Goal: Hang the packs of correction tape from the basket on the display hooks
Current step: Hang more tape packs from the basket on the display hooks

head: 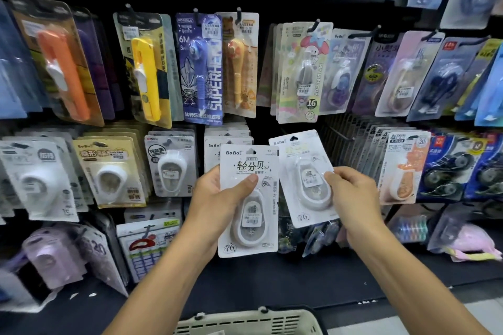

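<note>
Left hand (pixel 217 198) grips a white blister pack (pixel 249 198), thumb across its glossy card; right hand (pixel 351 193) pinches a second pack (pixel 302 174) at its clear oval bubble, tilted, just right of the first; slatted plastic basket (pixel 253 321) sits near, below; hooks (pixel 339 132) beyond.

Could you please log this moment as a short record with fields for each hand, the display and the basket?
left hand: left hand grips one white BoBo pack, thumb across its front
right hand: right hand pinches a second BoBo pack by its right edge, tilted
display: matching hung BoBo packs directly behind the held ones
basket: beige basket at bottom edge, contents not visible
packs hung: neither held pack is on a hook yet
</note>
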Demonstrator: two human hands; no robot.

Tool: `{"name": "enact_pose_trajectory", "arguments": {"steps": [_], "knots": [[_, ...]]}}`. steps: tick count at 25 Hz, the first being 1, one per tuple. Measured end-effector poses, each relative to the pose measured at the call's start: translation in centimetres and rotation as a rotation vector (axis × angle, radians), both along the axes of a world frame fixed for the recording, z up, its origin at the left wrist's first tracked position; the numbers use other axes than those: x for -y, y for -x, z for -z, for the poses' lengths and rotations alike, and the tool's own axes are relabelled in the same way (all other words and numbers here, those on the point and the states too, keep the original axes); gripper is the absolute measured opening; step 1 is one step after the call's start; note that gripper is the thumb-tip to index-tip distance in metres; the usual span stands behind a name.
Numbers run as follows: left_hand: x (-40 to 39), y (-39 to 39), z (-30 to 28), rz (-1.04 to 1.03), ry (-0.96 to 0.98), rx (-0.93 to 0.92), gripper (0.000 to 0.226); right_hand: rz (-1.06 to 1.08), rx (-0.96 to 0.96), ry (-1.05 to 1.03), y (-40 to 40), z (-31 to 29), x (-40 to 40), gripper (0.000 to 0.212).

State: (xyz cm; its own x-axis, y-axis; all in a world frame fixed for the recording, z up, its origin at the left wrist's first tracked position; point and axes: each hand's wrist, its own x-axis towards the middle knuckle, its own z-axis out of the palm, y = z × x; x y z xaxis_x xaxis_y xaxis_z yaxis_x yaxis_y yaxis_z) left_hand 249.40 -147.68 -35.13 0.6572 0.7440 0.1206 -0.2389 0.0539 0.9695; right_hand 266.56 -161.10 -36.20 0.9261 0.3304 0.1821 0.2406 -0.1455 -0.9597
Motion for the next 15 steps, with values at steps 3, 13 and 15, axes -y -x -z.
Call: {"name": "enact_pose_trajectory", "arguments": {"steps": [3, 13, 15], "knots": [[0.4, -0.3, 0.0, 0.011, 0.024, 0.026, 0.021, -0.007, -0.024, -0.001, 0.2, 0.3, 0.0, 0.021], [0.6, -1.5, -0.7, -0.018, 0.086, 0.097, 0.016, -0.387, -0.293, -0.161, 3.4, 0.4, -1.2, 0.047], [0.4, -2.1, -0.8, 0.011, 0.053, 0.103, 0.013, -0.657, -0.278, -0.181, 4.2, 0.5, -1.3, 0.042]]}}
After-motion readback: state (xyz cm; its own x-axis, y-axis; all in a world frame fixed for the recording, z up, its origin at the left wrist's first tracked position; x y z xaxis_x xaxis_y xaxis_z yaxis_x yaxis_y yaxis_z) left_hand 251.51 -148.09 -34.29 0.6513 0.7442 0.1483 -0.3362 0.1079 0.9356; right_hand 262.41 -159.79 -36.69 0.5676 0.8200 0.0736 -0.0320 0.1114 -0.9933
